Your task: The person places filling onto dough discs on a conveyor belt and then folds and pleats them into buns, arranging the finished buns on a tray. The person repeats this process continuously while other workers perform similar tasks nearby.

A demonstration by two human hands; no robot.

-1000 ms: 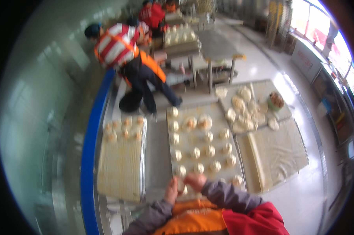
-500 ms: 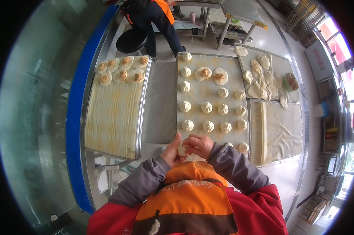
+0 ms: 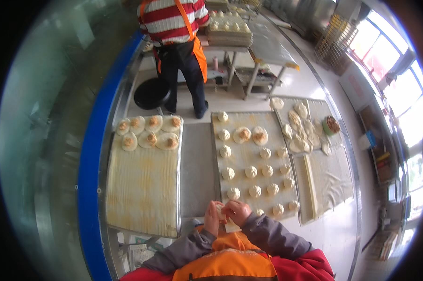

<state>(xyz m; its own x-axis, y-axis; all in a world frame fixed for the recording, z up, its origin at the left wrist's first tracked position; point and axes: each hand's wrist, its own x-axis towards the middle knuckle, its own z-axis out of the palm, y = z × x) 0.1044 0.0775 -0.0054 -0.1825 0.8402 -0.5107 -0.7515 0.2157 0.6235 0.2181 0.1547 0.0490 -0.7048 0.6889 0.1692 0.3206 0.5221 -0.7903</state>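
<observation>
By the tray's [image 3: 239, 158] near edge, our left hand [image 3: 212, 218] and right hand [image 3: 238, 212] clasp a bun [image 3: 220, 211]; overpinching could tear it.

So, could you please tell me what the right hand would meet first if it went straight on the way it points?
Pointing leftward, the right hand would likely meet the pale dough piece first, seemingly touching it; the left hand lies just beyond, though depth is unclear.
</observation>
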